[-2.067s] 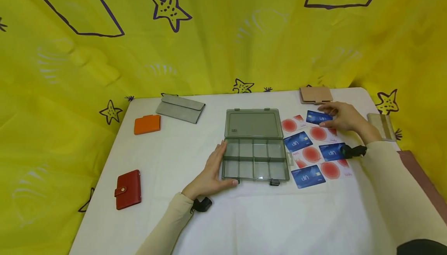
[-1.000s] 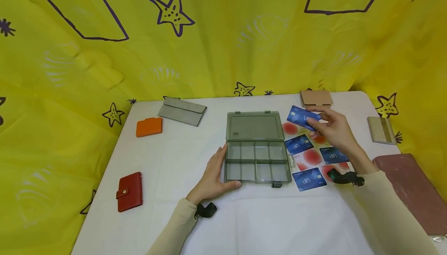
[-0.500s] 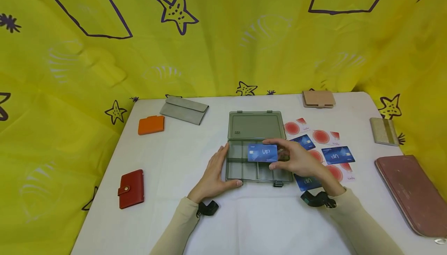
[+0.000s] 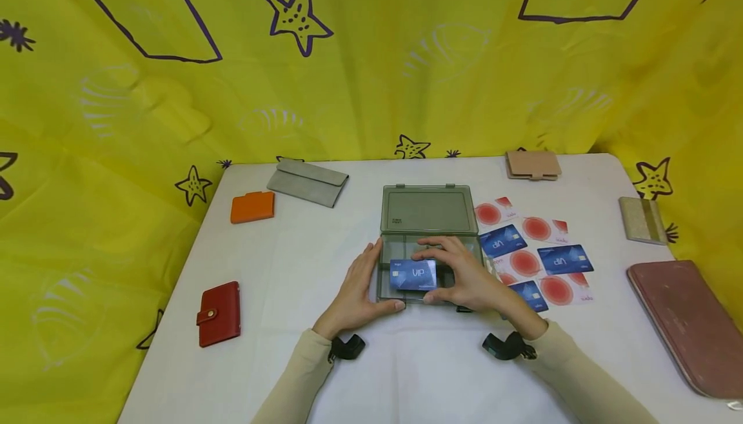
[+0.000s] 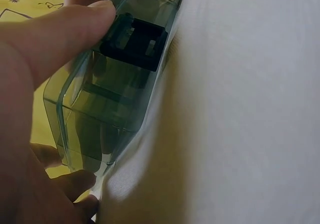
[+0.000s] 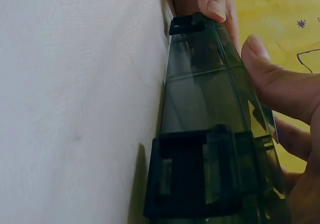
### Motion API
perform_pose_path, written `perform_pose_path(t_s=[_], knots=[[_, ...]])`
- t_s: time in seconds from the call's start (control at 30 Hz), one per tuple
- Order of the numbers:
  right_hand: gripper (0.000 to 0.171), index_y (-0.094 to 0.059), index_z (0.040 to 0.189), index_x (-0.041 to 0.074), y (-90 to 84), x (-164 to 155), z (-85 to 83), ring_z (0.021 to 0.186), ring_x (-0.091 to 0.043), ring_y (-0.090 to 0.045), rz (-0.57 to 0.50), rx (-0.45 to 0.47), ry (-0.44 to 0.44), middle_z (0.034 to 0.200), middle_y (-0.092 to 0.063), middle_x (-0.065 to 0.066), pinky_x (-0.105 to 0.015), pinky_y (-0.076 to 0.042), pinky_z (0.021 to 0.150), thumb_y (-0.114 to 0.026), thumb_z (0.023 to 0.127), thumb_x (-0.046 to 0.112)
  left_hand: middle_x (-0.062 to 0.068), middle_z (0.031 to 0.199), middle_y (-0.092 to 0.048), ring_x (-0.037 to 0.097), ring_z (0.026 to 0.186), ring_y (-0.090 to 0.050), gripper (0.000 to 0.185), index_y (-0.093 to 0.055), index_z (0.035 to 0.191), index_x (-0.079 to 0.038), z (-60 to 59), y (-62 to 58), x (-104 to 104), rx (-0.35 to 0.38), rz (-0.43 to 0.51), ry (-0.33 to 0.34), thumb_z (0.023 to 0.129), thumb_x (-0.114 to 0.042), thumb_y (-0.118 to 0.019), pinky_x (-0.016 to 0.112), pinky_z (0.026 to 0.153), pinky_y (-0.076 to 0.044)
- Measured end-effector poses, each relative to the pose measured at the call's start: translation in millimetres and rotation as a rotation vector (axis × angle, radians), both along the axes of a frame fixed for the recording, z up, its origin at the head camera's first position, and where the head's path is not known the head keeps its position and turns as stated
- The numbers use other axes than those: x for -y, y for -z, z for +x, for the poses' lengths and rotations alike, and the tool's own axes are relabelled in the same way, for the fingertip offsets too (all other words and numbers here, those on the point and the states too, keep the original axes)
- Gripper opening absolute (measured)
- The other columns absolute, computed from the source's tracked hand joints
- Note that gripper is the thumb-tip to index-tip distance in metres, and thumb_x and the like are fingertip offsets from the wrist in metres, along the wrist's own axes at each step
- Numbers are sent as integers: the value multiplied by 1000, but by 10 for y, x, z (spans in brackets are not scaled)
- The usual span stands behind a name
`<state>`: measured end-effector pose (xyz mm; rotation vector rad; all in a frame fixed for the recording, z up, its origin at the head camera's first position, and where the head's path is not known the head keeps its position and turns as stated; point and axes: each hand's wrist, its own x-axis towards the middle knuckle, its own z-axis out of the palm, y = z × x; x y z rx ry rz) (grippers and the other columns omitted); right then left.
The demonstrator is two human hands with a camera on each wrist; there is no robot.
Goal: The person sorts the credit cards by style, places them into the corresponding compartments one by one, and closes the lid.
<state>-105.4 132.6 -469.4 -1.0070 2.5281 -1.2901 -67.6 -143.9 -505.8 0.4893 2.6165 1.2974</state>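
Observation:
My right hand (image 4: 467, 279) pinches a blue VIP card (image 4: 413, 275) by its right side, thumb below and fingers above. The card lies flat over the compartments of a translucent grey-green organizer box (image 4: 428, 210), whose lid is folded back. My left hand (image 4: 354, 292) holds the box's near left corner, thumb along the front edge and fingers along the left wall. In the left wrist view the thumb (image 5: 75, 32) sits at the rim beside a black latch (image 5: 135, 42). The right thumb (image 6: 280, 87) is close over the box rim in the right wrist view; the card is hidden there.
Right of the box lie several blue VIP cards (image 4: 564, 259) and red-circle cards (image 4: 544, 229). Around the table are a tan wallet (image 4: 533, 164), a beige one (image 4: 641, 219), a maroon case (image 4: 687, 327), a grey pouch (image 4: 307, 182), an orange holder (image 4: 252, 207) and a red wallet (image 4: 219, 314).
My right hand has picked up the blue card from the far end of the card group and carried it left over the box. The left hand has kept its place on the box.

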Motion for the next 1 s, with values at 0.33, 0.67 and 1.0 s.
perform_pose_path(t_s=[0.33, 0.67, 1.0], knots=[[67, -70, 139, 17, -38, 21, -6, 142, -41, -46, 90, 40, -27, 157, -52, -16, -72, -44, 109, -96, 78, 26, 10, 179, -16, 34, 166, -9, 123, -6, 173, -23, 18, -25, 15, -22, 3, 15, 85, -46, -88, 69, 129, -15], [59, -74, 134, 20, -22, 10, -5, 140, -38, -50, 96, -4, -66, 152, -60, -10, -71, -43, 110, -95, 80, 32, 9, 179, -16, 31, 167, -8, 123, -5, 173, -24, 18, -39, 3, -5, -19, -1, 84, -46, -88, 67, 130, -14], [60, -69, 137, 8, -204, -522, -277, 134, -42, -58, 38, -51, 127, 144, -66, -16, -70, -48, 107, -92, 83, 17, 10, 178, -17, 33, 166, -11, 124, -9, 173, -24, 4, -28, -10, 0, -1, -15, 81, -46, -90, 68, 129, -17]])
